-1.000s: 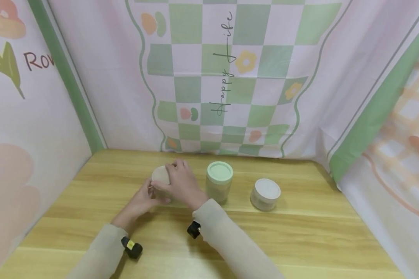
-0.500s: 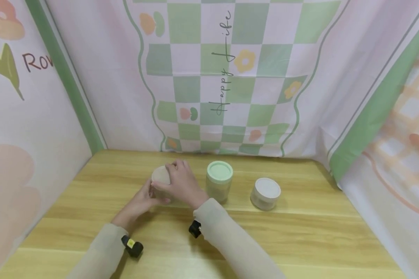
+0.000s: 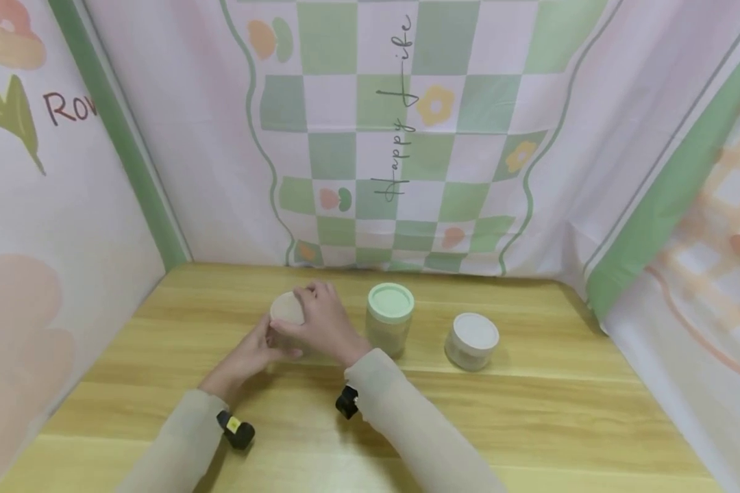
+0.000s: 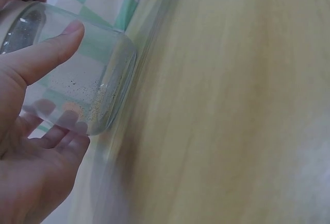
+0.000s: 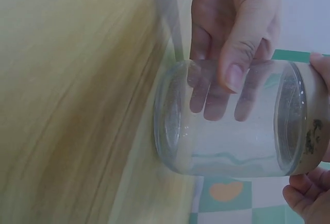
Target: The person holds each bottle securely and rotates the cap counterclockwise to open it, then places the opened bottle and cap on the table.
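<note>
A clear jar (image 5: 237, 141) with a beige lid (image 3: 286, 309) stands at the left back of the table. My left hand (image 3: 249, 357) grips the jar's body from the left, thumb (image 4: 56, 51) along the near side and fingers wrapped behind the glass. From above, my right hand (image 3: 327, 322) holds the lid by its rim, fingers on the far edge and thumb on the near edge. Fine specks cling inside the clear wall in the left wrist view. Printing shows on the lid's side in the right wrist view.
Just right of my right hand stands a taller jar (image 3: 390, 322) with a mint green lid. Farther right is a short jar (image 3: 471, 342) with a white lid. Behind the wooden table (image 3: 530, 424) hangs a checkered curtain (image 3: 401, 137).
</note>
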Available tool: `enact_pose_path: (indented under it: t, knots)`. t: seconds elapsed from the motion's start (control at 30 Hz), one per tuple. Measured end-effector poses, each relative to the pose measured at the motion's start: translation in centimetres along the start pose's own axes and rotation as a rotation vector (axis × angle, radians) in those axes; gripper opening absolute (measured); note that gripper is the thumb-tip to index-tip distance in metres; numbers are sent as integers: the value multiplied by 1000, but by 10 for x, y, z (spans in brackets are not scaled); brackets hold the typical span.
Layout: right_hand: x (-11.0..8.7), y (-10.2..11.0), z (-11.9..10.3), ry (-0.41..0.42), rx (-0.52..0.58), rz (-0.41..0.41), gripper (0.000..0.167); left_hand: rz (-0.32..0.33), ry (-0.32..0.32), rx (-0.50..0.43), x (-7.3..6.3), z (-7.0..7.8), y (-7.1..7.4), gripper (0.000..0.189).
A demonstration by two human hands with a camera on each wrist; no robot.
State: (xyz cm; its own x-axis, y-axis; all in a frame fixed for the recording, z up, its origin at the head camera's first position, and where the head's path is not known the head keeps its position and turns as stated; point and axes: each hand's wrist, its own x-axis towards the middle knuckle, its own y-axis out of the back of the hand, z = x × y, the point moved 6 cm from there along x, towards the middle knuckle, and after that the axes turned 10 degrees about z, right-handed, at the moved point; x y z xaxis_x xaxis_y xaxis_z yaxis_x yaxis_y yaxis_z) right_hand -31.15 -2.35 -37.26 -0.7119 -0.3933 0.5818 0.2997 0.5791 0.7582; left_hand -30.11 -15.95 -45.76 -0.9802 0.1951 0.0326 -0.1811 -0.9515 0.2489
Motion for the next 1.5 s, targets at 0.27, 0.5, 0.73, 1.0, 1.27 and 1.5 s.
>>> enact_pose_path:
  t: [0.27,0.5,0.73,1.0,1.27,1.5]
  knots:
    - [1,0,8,-5,122,-76,72,-27,-19,-1,1,2,1,109]
    - [13,1,13,0,251,-255,69,-69,-57,-13,1,6,1,105]
    - [15,1,14,-5,346,-400,67,-91,-95,-15,1,6,-1,105]
    - [11,0,13,-63,359,-406,71,-88,-82,-5,2,6,-1,106]
    - [2,0,9,-112,233,-224,76,-70,-45,-5,1,5,0,104]
    - [0,7,3,-81,-24,4,71,-55,-27,3,3,1,1,103]
